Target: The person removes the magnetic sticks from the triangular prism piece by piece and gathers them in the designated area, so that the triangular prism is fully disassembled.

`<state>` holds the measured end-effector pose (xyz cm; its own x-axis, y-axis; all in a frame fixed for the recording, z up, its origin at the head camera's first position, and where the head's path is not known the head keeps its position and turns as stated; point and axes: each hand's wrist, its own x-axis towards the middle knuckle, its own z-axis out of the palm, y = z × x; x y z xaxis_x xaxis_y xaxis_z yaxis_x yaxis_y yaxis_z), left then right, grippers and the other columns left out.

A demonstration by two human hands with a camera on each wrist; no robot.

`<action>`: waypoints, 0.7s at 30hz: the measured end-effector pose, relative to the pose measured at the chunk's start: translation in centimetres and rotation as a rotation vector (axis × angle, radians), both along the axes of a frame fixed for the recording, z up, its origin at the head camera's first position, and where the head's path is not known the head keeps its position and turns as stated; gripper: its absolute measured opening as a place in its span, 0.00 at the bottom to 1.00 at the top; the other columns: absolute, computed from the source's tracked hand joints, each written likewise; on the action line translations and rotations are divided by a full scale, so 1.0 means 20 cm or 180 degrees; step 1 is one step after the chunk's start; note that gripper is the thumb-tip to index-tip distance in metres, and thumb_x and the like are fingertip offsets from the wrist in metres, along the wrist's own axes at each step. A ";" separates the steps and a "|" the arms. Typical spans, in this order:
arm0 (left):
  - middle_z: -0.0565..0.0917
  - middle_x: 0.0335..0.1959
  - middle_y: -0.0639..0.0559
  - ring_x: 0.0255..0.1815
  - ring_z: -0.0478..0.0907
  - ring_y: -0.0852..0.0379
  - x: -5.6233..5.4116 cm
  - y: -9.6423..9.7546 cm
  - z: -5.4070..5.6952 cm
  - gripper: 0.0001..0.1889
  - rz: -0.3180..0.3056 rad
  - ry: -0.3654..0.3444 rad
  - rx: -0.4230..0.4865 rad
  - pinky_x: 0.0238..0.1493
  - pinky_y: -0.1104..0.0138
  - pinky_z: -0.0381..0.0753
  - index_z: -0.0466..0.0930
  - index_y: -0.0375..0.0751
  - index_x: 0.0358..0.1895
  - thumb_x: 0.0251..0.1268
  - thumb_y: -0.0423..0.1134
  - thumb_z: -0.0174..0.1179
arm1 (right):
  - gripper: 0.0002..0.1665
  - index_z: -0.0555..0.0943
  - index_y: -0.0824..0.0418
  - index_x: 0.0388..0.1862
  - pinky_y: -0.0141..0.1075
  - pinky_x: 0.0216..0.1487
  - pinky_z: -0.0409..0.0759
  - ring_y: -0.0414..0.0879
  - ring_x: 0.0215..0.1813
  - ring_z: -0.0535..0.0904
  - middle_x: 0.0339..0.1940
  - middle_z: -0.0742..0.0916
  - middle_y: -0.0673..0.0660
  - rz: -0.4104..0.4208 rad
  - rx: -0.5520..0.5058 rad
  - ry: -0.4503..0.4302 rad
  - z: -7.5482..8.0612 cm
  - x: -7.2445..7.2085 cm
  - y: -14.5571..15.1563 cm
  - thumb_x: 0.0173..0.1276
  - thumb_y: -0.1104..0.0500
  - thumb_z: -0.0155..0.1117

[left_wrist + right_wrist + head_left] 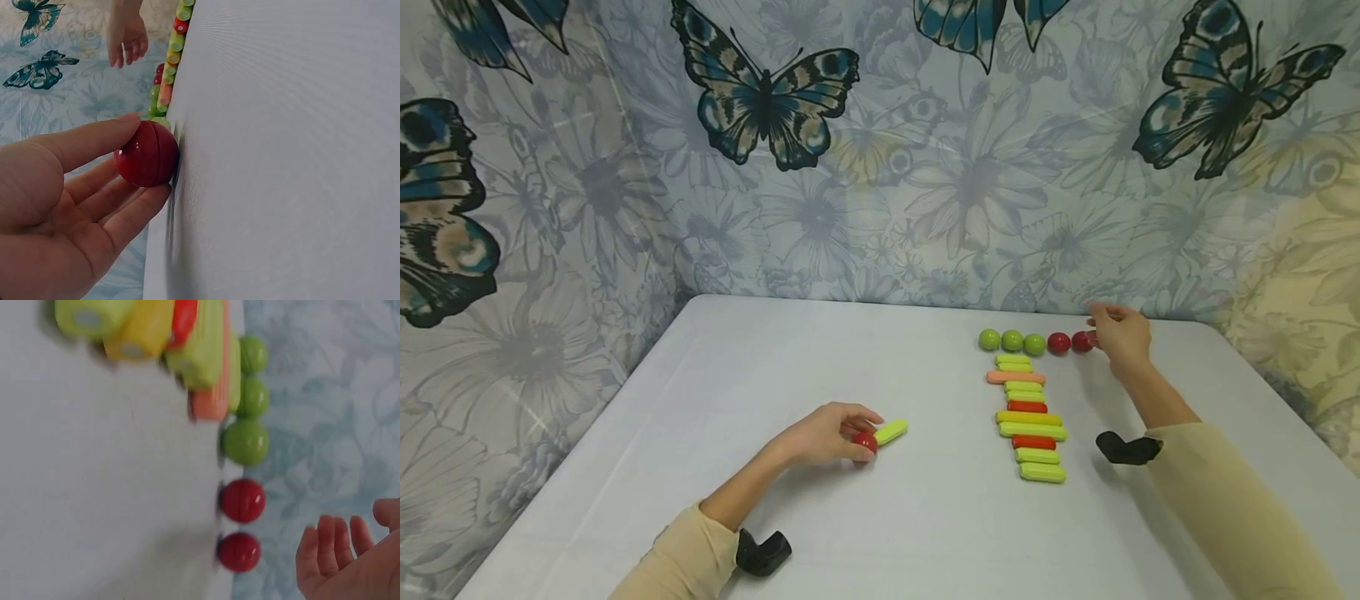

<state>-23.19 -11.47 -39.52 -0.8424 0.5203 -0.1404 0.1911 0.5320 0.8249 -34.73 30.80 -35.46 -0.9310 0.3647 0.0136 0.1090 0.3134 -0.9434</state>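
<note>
My left hand (823, 435) pinches a glossy red ball (146, 155) between thumb and fingers, close over the white table. A thin seam runs round the ball. Just past it lies a single short yellow-green stick (892, 432). At the far right, my right hand (1122, 335) hovers beside the end of a row of balls, its fingers loosely bent with nothing between them. That row has three green balls (1012, 340) on the left and two red balls (239, 552) on the right, the last one nearest my right hand.
A column of ridged sticks (1032, 431) in yellow-green, yellow, red and orange runs from below the ball row toward the front. The white table (760, 358) ends at a butterfly-patterned cloth wall (865, 233). A black wrist mount (763, 553) projects from the left sleeve.
</note>
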 end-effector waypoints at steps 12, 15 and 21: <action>0.81 0.51 0.48 0.56 0.75 0.48 0.00 0.01 0.00 0.23 0.0005 0.0081 0.0155 0.59 0.55 0.72 0.77 0.38 0.57 0.56 0.32 0.68 | 0.42 0.58 0.72 0.71 0.34 0.49 0.80 0.47 0.48 0.78 0.62 0.70 0.69 0.1397 -0.0421 -0.0701 0.00 0.21 -0.36 0.73 0.40 0.49; 0.81 0.50 0.48 0.56 0.75 0.48 -0.01 0.01 -0.01 0.22 0.0025 0.0086 0.0169 0.59 0.55 0.72 0.78 0.39 0.57 0.56 0.32 0.68 | 0.40 0.58 0.72 0.70 0.36 0.52 0.79 0.54 0.55 0.76 0.64 0.69 0.71 0.1668 -0.0560 -0.0901 -0.01 0.25 -0.44 0.74 0.43 0.50; 0.82 0.49 0.50 0.55 0.75 0.48 -0.01 0.01 -0.02 0.22 0.0076 0.0071 0.0184 0.59 0.56 0.73 0.78 0.39 0.56 0.56 0.32 0.68 | 0.36 0.61 0.74 0.69 0.38 0.49 0.80 0.55 0.53 0.78 0.60 0.75 0.70 0.2062 -0.0998 -0.1290 -0.06 0.32 -0.60 0.75 0.48 0.52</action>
